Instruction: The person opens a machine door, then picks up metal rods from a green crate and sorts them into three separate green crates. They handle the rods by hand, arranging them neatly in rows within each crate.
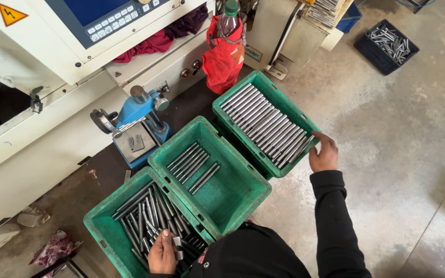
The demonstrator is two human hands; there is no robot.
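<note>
Three green plastic crates stand in a diagonal row. My right hand (324,153) rests at the near right rim of the far crate (257,77), which holds a neat layer of shiny steel rods (266,125); whether its fingers hold a rod I cannot tell. My left hand (162,252) is down in the near crate (99,234), closed around a few dark steel rods (173,241) from the loose pile. The middle crate (233,198) holds several rods (192,163) laid in two small groups.
A blue bench gauge fixture (137,128) stands left of the crates, against a white machine (52,62) with a control panel. A red bag with a bottle (224,46) hangs behind. A dark blue bin of metal parts (387,45) sits on the concrete floor, far right.
</note>
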